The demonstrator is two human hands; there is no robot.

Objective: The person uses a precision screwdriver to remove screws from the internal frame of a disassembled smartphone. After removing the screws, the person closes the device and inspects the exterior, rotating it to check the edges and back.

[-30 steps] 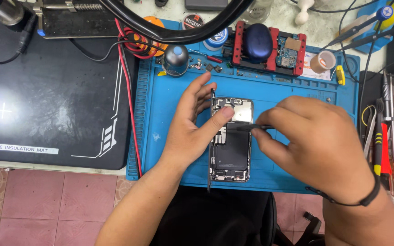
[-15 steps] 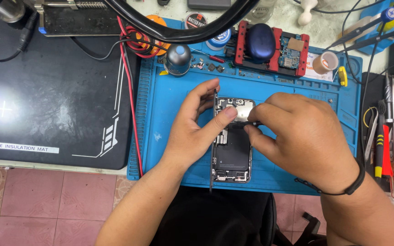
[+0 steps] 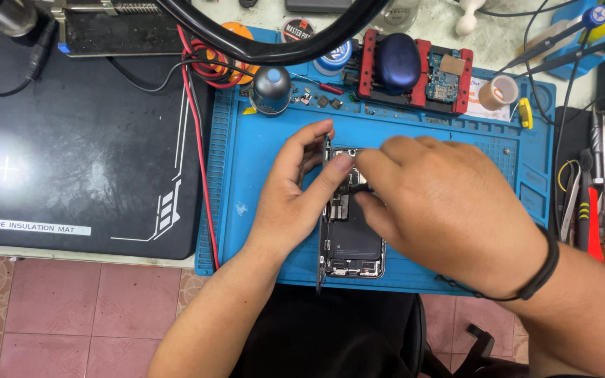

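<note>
An opened phone (image 3: 353,241) lies face-open on the blue work mat (image 3: 260,161), its dark battery and lower boards showing. Its lifted screen stands on edge along the phone's left side. My left hand (image 3: 292,199) grips that screen edge, thumb pressed on the phone's upper boards. My right hand (image 3: 449,210) covers the phone's upper right, fingers pinched on a thin dark tool whose tip shows just by my left thumb. The top of the phone is hidden under both hands.
A red clamp with a circuit board (image 3: 414,66) stands at the mat's back edge, next to a grey dome (image 3: 271,87) and a tape roll (image 3: 504,91). Hand tools (image 3: 596,203) lie at the right. A black mat (image 3: 92,154) and a red cable (image 3: 197,154) lie to the left.
My right hand has slid left and up over the phone's top, hiding most of the thin tool. My left thumb has shifted further onto the upper boards.
</note>
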